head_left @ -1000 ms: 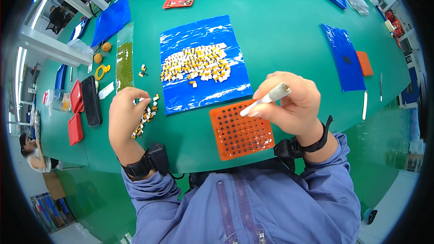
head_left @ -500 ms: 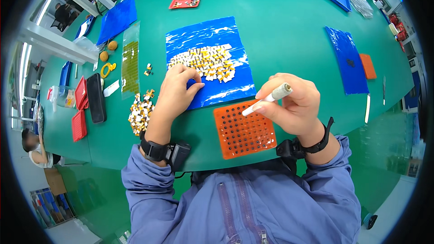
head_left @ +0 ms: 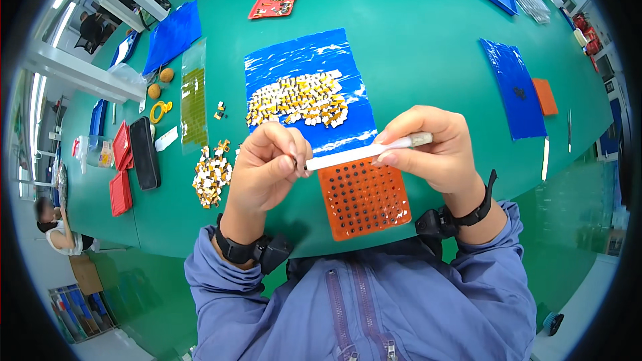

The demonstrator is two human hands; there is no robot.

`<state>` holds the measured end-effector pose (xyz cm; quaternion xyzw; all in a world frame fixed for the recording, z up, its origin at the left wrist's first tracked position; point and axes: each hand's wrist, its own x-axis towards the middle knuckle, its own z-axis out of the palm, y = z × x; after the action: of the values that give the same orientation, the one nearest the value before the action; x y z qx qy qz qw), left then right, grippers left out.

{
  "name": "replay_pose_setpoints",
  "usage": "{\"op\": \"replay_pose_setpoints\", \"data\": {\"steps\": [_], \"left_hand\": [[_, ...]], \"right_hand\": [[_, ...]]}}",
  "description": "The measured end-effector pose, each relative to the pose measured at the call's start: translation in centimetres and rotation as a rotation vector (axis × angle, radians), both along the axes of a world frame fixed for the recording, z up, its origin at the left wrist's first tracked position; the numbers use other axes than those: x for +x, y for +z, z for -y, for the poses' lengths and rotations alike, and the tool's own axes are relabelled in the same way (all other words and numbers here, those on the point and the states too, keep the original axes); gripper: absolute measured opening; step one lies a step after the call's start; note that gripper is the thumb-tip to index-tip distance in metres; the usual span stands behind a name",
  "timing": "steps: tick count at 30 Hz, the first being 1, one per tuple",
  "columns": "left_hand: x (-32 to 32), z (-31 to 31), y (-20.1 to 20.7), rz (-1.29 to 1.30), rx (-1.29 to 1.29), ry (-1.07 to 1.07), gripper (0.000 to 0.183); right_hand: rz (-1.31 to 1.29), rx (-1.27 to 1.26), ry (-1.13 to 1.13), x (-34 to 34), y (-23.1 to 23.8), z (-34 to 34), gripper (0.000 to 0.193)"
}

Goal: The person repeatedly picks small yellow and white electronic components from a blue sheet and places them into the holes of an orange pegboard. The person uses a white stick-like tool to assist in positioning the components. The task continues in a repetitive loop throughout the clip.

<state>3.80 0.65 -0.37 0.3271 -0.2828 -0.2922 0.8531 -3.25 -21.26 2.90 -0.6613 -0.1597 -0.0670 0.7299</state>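
My right hand grips a white pen-like stick with a wrapped, greyish end, held level and pointing left. Its tip meets the fingertips of my left hand, which pinch a tiny dark piece too small to name. Just below the stick lies an orange block with rows of dark round spots. Beyond my hands, a blue plastic sheet bears many small white-and-yellow parts, spread in one layer. A loose heap of similar parts sits left of my left wrist.
At the left are a black case, red trays, yellow scissors and a clear bag of olive strips. Farther back lies a red tray with small parts. Another blue sheet and an orange block are at the right.
My left hand has drawn back from the parts on the blue sheet, now pinching a tiny piece. The stick in my right hand has swung level, its tip now at the left fingers.
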Motion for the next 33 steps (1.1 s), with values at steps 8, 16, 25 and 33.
{"op": "replay_pose_setpoints", "data": {"steps": [8, 16, 25, 33], "left_hand": [[-1.0, 0.5, 0.1, -0.036, -0.068, -0.089, 0.014], [-1.1, 0.5, 0.1, -0.008, -0.033, -0.065, 0.012], [-1.1, 0.3, 0.2, 0.005, -0.023, -0.061, 0.010], [-1.1, 0.4, 0.0, 0.014, -0.043, -0.068, 0.010]], "right_hand": [[-0.094, 0.055, 0.082, 0.2, 0.0, 0.0, 0.011], [0.081, -0.208, 0.006, 0.5, 0.2, 0.2, 0.007], [0.230, -0.360, -0.034, 0.3, 0.1, 0.1, 0.007], [0.257, -0.324, -0.089, 0.3, 0.4, -0.3, 0.010]]}}
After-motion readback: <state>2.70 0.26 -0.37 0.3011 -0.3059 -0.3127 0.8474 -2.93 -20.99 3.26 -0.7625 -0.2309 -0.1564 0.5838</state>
